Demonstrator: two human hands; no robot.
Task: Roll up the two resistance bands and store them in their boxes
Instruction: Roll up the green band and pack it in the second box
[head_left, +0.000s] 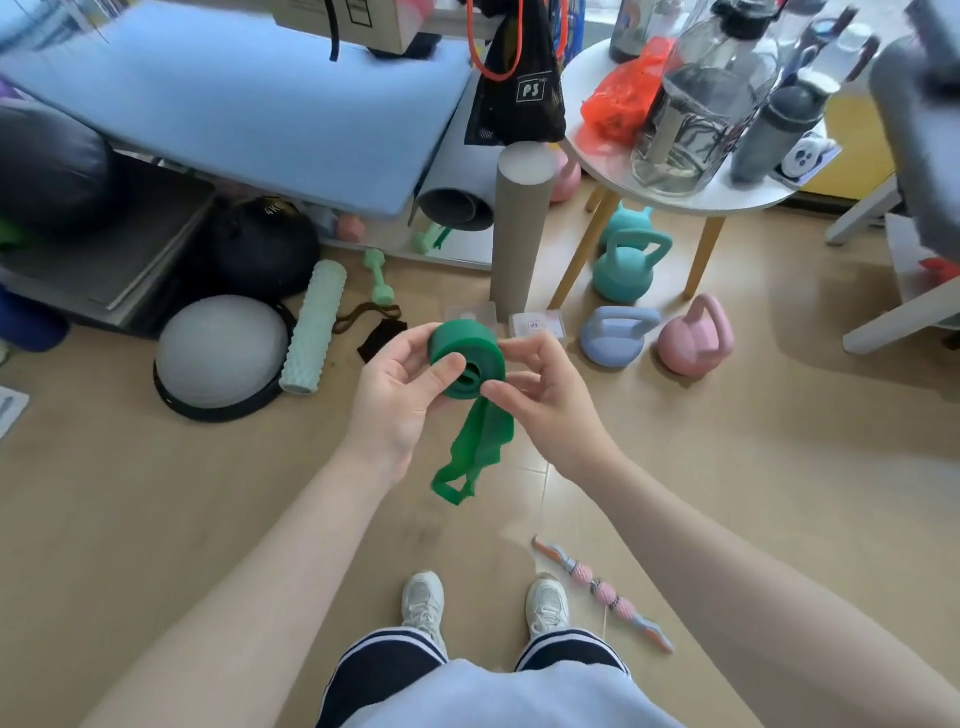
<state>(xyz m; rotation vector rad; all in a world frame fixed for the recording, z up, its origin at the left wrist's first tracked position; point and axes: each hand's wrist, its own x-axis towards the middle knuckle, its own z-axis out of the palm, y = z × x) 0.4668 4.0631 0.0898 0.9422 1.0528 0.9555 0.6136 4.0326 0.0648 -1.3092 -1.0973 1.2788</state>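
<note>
Between both hands, green band (466, 358) (core hidden behind thumbs), tail loose.

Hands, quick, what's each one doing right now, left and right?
Left hand: closed around the rolled part of the green resistance band, thumb across its front.
Right hand: pinching the same roll at its right edge, where the loose tail hangs down.

"P3" in a white box on the hanging black mesh bag (514, 88) (other print too blurred)
</note>
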